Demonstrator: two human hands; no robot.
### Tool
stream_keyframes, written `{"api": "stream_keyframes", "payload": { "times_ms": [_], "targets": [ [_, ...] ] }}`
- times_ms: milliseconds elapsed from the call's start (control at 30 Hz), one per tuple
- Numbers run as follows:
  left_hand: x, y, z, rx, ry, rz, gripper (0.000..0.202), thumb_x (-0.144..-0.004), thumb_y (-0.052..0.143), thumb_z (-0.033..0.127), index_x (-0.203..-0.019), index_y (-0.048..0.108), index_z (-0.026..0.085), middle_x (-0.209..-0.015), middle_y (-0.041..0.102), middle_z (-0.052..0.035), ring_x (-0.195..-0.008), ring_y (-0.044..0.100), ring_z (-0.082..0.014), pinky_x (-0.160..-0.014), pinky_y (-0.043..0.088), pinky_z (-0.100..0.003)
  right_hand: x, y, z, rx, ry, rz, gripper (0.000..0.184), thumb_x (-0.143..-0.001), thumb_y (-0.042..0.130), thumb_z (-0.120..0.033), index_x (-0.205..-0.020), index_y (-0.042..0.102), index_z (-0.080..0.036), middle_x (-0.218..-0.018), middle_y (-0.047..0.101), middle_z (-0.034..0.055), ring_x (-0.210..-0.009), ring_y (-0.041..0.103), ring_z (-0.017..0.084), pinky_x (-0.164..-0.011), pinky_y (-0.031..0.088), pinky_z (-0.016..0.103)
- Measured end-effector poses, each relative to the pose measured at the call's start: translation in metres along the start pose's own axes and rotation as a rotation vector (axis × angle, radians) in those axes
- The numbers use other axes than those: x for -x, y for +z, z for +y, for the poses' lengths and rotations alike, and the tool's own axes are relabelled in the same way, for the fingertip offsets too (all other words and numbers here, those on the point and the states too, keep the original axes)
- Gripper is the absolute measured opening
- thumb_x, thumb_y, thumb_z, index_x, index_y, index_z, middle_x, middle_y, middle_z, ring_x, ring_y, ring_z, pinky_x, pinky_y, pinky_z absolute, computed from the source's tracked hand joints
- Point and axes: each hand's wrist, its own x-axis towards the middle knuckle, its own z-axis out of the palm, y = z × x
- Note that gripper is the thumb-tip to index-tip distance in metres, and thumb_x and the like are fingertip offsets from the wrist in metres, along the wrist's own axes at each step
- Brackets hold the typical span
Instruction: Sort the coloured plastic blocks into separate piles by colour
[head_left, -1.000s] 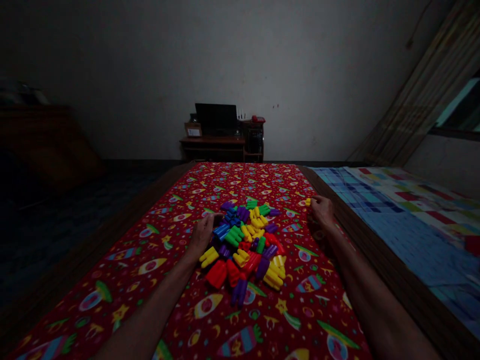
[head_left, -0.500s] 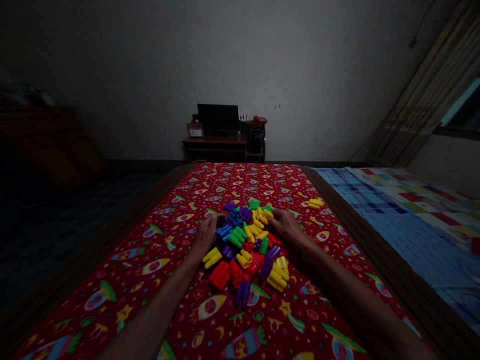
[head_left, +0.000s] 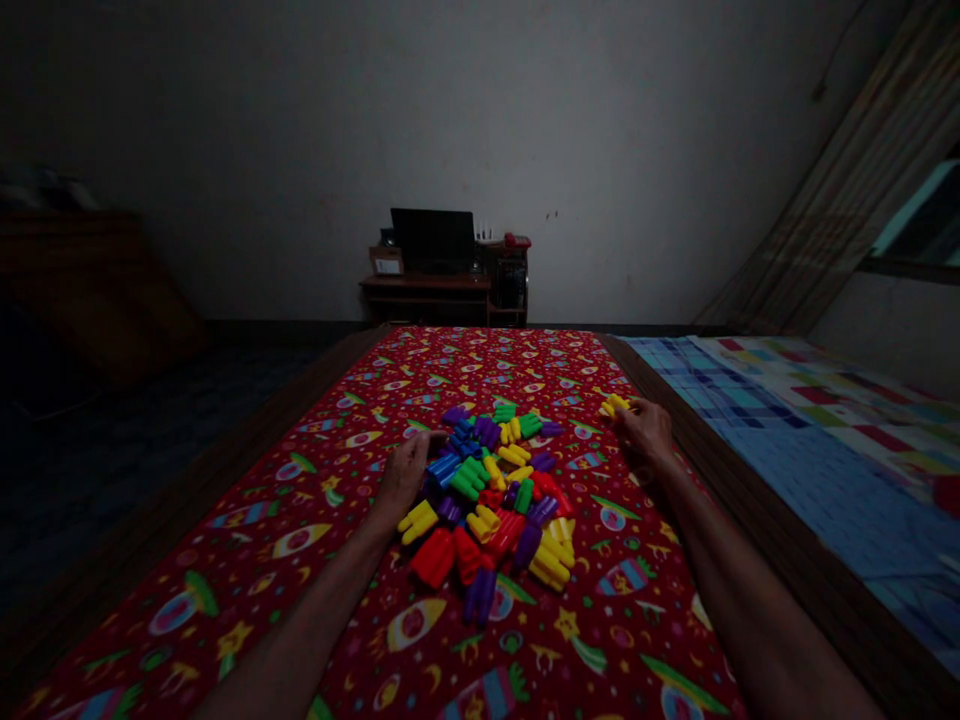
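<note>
Bright plastic building blocks lie in a loose pile on a red patterned cloth [head_left: 300,600], among them a green block [head_left: 469,478], a red block [head_left: 433,558], a purple block [head_left: 480,596] and a blue block [head_left: 444,467]. My left hand [head_left: 405,472] rests at the pile's left side by the blue blocks, its fingers loosely bent and partly hidden, with nothing seen in them. Away from the pile, at the cloth's right side, my right hand [head_left: 648,432] has its fingertips closed on a yellow block [head_left: 615,404]. Whether a second yellow block lies under it is unclear.
The cloth covers a long surface with a brown border [head_left: 735,520]. To the right is a bed with a blue checked sheet [head_left: 750,430]. By the far wall, a desk [head_left: 427,285] carries a monitor [head_left: 433,238]. A wooden cabinet [head_left: 90,290] stands left in dim light.
My right hand has moved from the pile's upper right out to the cloth's right side. Yellow blocks there at the pile's upper right are fewer. My left hand stays in place.
</note>
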Motion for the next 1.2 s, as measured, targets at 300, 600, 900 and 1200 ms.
{"api": "stream_keyframes", "payload": {
  "times_ms": [300, 600, 900, 1200],
  "targets": [
    [0.002, -0.001, 0.006, 0.004, -0.009, -0.011, 0.056, -0.084, 0.039, 0.061, -0.094, 0.070, 0.016, -0.102, 0.073, -0.0121, -0.100, 0.066, -0.0266, -0.092, 0.051, -0.040, 0.007, -0.005, -0.011, 0.013, 0.026, 0.021, 0.046, -0.076, 0.061, -0.038, -0.114, 0.057, -0.012, -0.084, 0.070, 0.0105, -0.069, 0.062, 0.022, -0.060, 0.040, 0.028],
    [0.003, 0.000, 0.010, -0.024, -0.001, 0.005, 0.057, -0.084, 0.038, 0.062, -0.096, 0.070, 0.017, -0.101, 0.073, -0.0112, -0.098, 0.067, -0.0262, -0.088, 0.053, -0.039, 0.057, 0.030, -0.098, -0.186, -0.704, -0.240, 0.022, -0.089, 0.048, -0.025, -0.102, 0.065, -0.018, -0.099, 0.069, 0.0105, -0.091, 0.062, 0.021, -0.081, 0.047, 0.032],
    [0.001, 0.000, 0.005, -0.021, -0.001, 0.011, 0.061, -0.082, 0.038, 0.066, -0.093, 0.070, 0.016, -0.098, 0.073, -0.0129, -0.098, 0.067, -0.0276, -0.090, 0.052, -0.041, 0.053, 0.068, -0.111, -0.083, -0.917, -0.368, 0.026, -0.085, 0.055, -0.017, -0.107, 0.068, -0.015, -0.092, 0.068, 0.0110, -0.087, 0.061, 0.020, -0.077, 0.048, 0.031],
    [0.002, -0.001, 0.007, -0.004, -0.003, 0.001, 0.057, -0.082, 0.040, 0.064, -0.091, 0.071, 0.016, -0.097, 0.074, -0.0120, -0.100, 0.067, -0.0277, -0.091, 0.052, -0.041, 0.011, 0.023, -0.059, -0.133, -0.517, -0.036, 0.034, -0.084, 0.056, -0.026, -0.114, 0.068, -0.017, -0.109, 0.071, 0.0138, -0.100, 0.064, 0.026, -0.088, 0.047, 0.039]
  ]
}}
